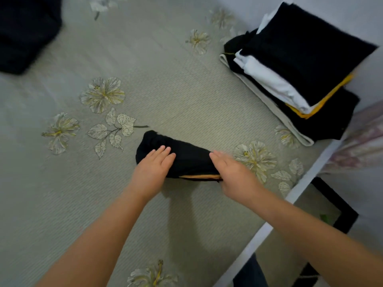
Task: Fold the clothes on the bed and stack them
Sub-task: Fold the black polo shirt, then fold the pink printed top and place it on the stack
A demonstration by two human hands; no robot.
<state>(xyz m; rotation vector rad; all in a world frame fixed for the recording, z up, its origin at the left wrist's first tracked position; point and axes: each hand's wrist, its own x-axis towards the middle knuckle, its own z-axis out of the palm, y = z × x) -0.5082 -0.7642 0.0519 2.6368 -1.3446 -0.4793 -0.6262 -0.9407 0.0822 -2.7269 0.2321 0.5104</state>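
Both my hands are on a small black folded garment [182, 156] on the bed [145, 83].

My right hand's thumb is hidden under the garment's near edge, so I can't tell if it pinches; its fingers lie straight on top. My left hand [152, 169] presses flat, fingers straight and together, on the left end. Far right of my right hand [234, 176] sits the folded stack [300, 65]; far left, cut off and blurred, 1 dark heap [27, 32].
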